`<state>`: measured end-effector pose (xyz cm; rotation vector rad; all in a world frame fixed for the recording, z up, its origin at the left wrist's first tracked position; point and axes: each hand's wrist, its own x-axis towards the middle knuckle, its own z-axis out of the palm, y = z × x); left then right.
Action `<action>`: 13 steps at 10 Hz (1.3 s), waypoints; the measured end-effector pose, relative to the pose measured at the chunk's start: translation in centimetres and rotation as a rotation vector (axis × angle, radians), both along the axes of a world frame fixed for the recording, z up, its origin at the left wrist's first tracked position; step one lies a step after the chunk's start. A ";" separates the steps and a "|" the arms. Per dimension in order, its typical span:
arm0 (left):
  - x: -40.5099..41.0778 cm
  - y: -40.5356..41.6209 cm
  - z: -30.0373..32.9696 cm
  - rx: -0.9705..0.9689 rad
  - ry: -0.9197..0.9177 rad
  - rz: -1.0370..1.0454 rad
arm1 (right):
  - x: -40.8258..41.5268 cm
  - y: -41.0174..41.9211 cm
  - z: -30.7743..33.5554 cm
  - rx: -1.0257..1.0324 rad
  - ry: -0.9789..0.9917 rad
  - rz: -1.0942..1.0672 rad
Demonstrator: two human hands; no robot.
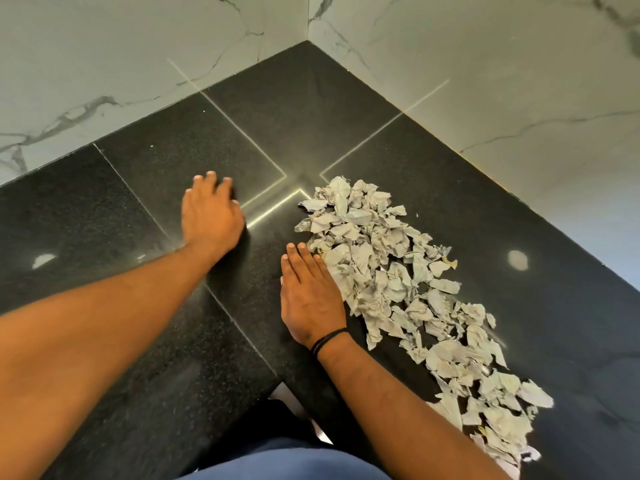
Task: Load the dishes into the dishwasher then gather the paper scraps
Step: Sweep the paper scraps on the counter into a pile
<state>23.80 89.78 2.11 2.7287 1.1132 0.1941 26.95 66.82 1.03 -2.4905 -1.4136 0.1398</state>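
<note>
1. Torn, crumpled pale grey paper scraps: strewn in a long band on the right half of the polished black speckled stone surface, running from near the middle seams down to the near right edge. No dishes or dishwasher in view.
2. Right hand, thin black cord at the wrist: flat, palm down, fingers straight and together, outer edge touching the left border of the band. Holding nothing.
3. Left hand: further off to the left, well apart from the paper, fingers loosely spread and slightly bent on bare stone. Holding nothing.
4. Step in hand, likely: sweeping the band into one heap. Best done with palm edges low against the stone, both hands closing in from opposite sides, slow enough not to scatter light bits.
5. Risk: scraps at the near right edge slipping off.
6. Beyond the surface: white marble-veined wall panels meeting in a far corner; thin pale seams crossing the stone.
</note>
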 end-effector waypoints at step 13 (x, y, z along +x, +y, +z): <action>0.5 -4.1 -1.2 -0.034 -0.091 -0.246 | 15.9 6.2 3.6 -0.288 -0.080 -0.117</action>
